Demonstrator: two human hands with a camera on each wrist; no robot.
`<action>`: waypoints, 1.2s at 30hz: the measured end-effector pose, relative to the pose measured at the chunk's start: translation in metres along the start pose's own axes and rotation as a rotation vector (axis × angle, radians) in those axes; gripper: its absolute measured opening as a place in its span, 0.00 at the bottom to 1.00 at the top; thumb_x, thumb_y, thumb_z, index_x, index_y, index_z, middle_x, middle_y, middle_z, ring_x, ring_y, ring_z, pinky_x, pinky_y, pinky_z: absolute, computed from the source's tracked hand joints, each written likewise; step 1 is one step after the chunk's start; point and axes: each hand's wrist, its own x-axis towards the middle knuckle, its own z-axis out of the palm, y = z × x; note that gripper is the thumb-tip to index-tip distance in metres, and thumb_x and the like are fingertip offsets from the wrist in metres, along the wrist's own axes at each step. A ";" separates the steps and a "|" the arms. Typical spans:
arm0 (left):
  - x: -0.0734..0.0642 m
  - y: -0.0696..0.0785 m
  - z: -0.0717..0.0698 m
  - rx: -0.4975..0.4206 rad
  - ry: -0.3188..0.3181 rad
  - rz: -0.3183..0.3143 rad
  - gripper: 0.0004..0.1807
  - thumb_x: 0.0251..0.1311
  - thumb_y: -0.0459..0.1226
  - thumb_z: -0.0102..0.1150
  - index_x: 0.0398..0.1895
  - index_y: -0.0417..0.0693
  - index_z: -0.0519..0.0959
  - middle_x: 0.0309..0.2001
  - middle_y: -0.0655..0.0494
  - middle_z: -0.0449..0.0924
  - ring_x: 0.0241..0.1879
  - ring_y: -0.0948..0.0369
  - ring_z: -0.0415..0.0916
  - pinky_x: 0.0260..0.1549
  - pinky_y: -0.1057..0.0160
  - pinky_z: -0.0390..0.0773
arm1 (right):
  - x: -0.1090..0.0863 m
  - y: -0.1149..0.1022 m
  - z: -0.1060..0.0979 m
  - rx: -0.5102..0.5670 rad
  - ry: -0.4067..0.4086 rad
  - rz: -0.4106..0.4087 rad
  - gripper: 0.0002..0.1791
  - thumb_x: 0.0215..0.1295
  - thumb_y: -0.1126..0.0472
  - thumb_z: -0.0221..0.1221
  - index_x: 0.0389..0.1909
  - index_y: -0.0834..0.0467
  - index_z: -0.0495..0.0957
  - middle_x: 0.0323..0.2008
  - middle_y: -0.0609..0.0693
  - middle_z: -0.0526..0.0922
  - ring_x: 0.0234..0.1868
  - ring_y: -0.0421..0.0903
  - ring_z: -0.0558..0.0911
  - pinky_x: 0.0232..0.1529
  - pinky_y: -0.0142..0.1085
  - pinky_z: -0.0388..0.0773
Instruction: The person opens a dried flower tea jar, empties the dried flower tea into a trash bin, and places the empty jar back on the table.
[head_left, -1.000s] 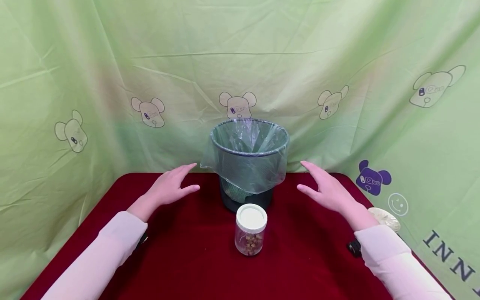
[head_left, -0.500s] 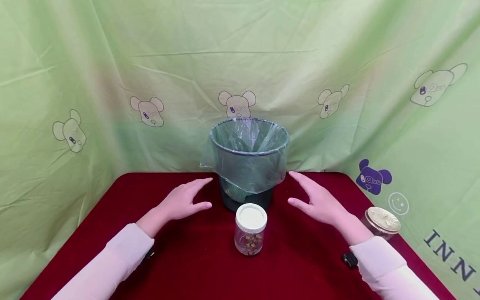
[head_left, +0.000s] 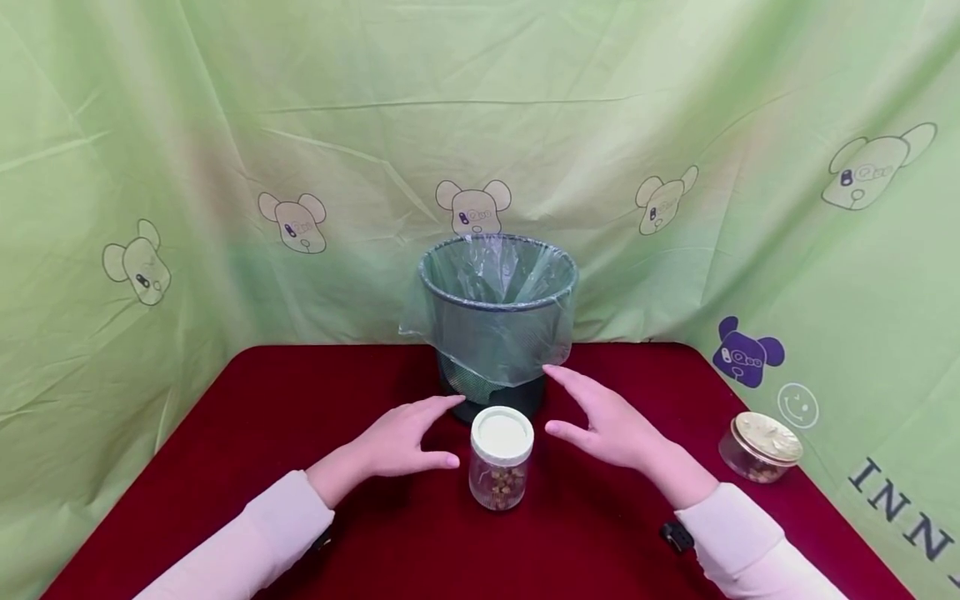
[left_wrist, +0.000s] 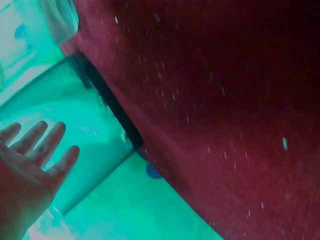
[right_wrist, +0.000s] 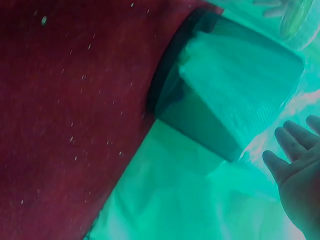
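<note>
A clear ribbed jar (head_left: 500,483) with a white lid (head_left: 502,437) was seen upright on the bench (head_left: 322,375), which was covered with dark red cloth. Small brownish-yellow pieces were held in its lower part. The jar was flanked by the left hand (head_left: 397,437) and the right hand (head_left: 611,425), both raised just beside it with a gap on each side. The fingers (left_wrist: 52,141) of both hands were stretched out, with the thumbs held well apart from them; nothing was pinched by either hand.

Just behind the jar, a dark mesh bin (head_left: 468,379) was placed upright, its rim covered by a translucent bag (head_left: 498,342) that was draped down the outside. Near the right edge of the bench, a low clear container (head_left: 750,465) was topped by a gold-coloured lid (head_left: 767,437). Pale sleeves (head_left: 738,533) were worn on both arms, and a small black device (head_left: 677,536) was seen at the right wrist. The bench was backed by a green curtain (head_left: 360,158) printed with bear-like heads.
</note>
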 end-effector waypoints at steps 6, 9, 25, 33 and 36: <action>0.002 0.009 0.008 -0.020 0.049 0.007 0.46 0.52 0.58 0.67 0.72 0.51 0.62 0.67 0.58 0.66 0.65 0.62 0.64 0.60 0.55 0.68 | 0.001 -0.009 0.014 0.040 -0.031 0.005 0.43 0.62 0.41 0.63 0.72 0.59 0.60 0.68 0.53 0.66 0.68 0.51 0.64 0.65 0.49 0.62; 0.005 0.013 0.010 -0.034 0.078 0.026 0.46 0.51 0.57 0.68 0.72 0.50 0.63 0.67 0.57 0.67 0.64 0.62 0.65 0.60 0.55 0.68 | 0.000 -0.011 0.023 0.053 -0.060 0.015 0.46 0.60 0.36 0.61 0.72 0.58 0.60 0.68 0.53 0.67 0.68 0.51 0.65 0.64 0.48 0.63; 0.020 0.031 0.018 -0.133 0.110 0.100 0.48 0.50 0.61 0.68 0.69 0.45 0.65 0.64 0.57 0.68 0.62 0.64 0.66 0.58 0.57 0.70 | 0.002 -0.011 0.060 0.228 -0.107 -0.059 0.44 0.54 0.43 0.70 0.69 0.55 0.63 0.63 0.45 0.71 0.63 0.44 0.71 0.62 0.46 0.67; 0.024 0.035 0.023 -0.159 0.091 0.067 0.48 0.49 0.60 0.69 0.69 0.46 0.65 0.64 0.58 0.69 0.61 0.64 0.67 0.58 0.58 0.70 | 0.003 -0.009 0.071 0.371 -0.119 -0.027 0.42 0.54 0.46 0.71 0.67 0.55 0.65 0.57 0.42 0.76 0.59 0.41 0.74 0.61 0.43 0.68; 0.025 0.037 0.024 -0.176 0.081 0.059 0.48 0.50 0.61 0.67 0.69 0.46 0.64 0.64 0.57 0.69 0.61 0.64 0.67 0.58 0.58 0.70 | 0.003 -0.008 0.074 0.404 -0.117 -0.009 0.42 0.54 0.47 0.71 0.66 0.57 0.64 0.57 0.44 0.76 0.58 0.42 0.74 0.60 0.43 0.69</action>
